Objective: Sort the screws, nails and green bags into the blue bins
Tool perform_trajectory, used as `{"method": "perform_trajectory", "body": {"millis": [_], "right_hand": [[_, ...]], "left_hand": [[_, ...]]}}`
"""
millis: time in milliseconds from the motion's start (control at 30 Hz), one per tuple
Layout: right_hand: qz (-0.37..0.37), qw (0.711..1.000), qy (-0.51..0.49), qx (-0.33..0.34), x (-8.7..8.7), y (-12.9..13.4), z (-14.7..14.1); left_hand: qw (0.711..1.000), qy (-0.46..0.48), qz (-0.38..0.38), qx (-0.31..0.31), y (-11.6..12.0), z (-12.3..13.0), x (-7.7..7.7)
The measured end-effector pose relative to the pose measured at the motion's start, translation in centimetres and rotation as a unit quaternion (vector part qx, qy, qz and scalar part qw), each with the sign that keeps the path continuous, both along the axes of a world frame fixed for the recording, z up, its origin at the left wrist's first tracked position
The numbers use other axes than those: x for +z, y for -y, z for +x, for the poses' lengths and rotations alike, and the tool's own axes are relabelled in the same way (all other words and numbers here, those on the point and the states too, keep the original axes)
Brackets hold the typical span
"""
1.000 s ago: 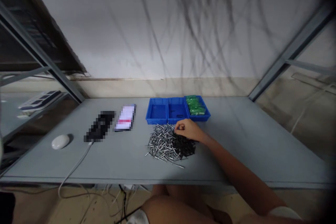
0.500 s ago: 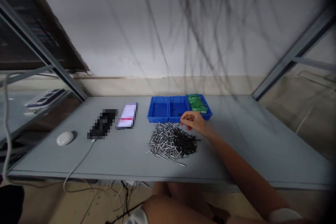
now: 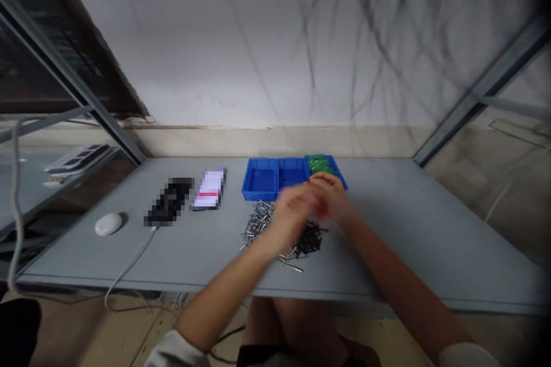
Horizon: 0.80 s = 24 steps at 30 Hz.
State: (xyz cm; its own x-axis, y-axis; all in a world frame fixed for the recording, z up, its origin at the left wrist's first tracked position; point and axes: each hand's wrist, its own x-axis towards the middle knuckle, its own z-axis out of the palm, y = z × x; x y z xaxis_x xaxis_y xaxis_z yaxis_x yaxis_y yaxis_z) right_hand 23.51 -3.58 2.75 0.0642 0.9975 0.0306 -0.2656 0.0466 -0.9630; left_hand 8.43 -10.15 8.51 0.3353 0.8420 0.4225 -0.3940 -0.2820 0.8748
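Over the sprawl of loose silver and black rivets [image 3: 260, 223] spread lengthwise side to side on the bench [image 3: 387, 235], left hand [image 3: 290, 218] nearer the pile, right hand [image 3: 328, 198] just beyond, beside the blue tray [image 3: 259, 198], both blurred, any grip impossible to tell.

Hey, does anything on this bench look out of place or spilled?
The loose heap of silver and black rivets looks spilled: it lies straight on the grey tabletop, not in the blue bins just behind it.
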Motion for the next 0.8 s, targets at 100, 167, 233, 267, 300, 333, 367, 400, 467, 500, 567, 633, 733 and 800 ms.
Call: {"method": "perform_trajectory", "body": {"millis": [100, 167, 233, 267, 300, 333, 367, 400, 467, 500, 567, 633, 733, 800], "right_hand": [[-0.004, 1.0, -0.007, 0.001, 0.2, 0.0, -0.1], [-0.001, 1.0, 0.006, 0.006, 0.1, 0.0, -0.2], [0.009, 0.999, 0.044, 0.017, -0.1, 0.0, -0.2], [0.017, 0.997, 0.07, 0.022, -0.3, -0.1, -0.2], [0.026, 0.994, 0.099, 0.027, -0.5, -0.1, -0.1], [0.036, 0.99, 0.132, 0.029, -0.7, -0.2, -0.1], [0.049, 0.984, 0.169, 0.028, -0.9, -0.2, -0.1], [0.067, 0.975, 0.213, 0.022, -1.1, -0.2, -0.1], [0.12, 0.942, 0.313, -0.002, -1.3, -0.3, -0.1], [0.153, 0.92, 0.361, -0.016, -1.3, -0.3, -0.1], [0.208, 0.873, 0.439, -0.033, -1.3, -0.3, -0.1], [0.229, 0.841, 0.489, -0.034, -1.3, -0.2, 0.0], [0.225, 0.817, 0.531, -0.023, -1.2, -0.1, 0.2], [0.224, 0.81, 0.542, 0.002, -1.2, 0.2, 0.2]], "left_hand": [[0.957, 0.039, 0.019, 0.287, -5.8, -4.5, -0.7], [0.914, 0.041, -0.003, 0.403, -9.4, -7.6, -2.4], [0.892, 0.012, -0.062, 0.448, -11.9, -9.9, -4.5], [0.882, -0.014, -0.083, 0.463, -12.7, -10.6, -5.6], [0.88, -0.04, -0.095, 0.464, -13.1, -11.1, -6.6], [0.883, -0.068, -0.101, 0.454, -13.3, -11.4, -7.4], [0.887, -0.092, -0.105, 0.441, -13.4, -11.5, -8.1], [0.892, -0.108, -0.108, 0.425, -13.3, -11.5, -8.6], [0.904, -0.118, -0.121, 0.393, -13.0, -11.2, -9.1], [0.909, -0.116, -0.127, 0.381, -12.8, -10.9, -9.2], [0.915, -0.11, -0.138, 0.363, -12.5, -10.5, -9.3], [0.915, -0.11, -0.153, 0.356, -12.2, -10.2, -9.2], [0.912, -0.107, -0.193, 0.345, -11.8, -10.0, -8.9], [0.911, -0.096, -0.22, 0.335, -11.5, -10.0, -8.8]]}}
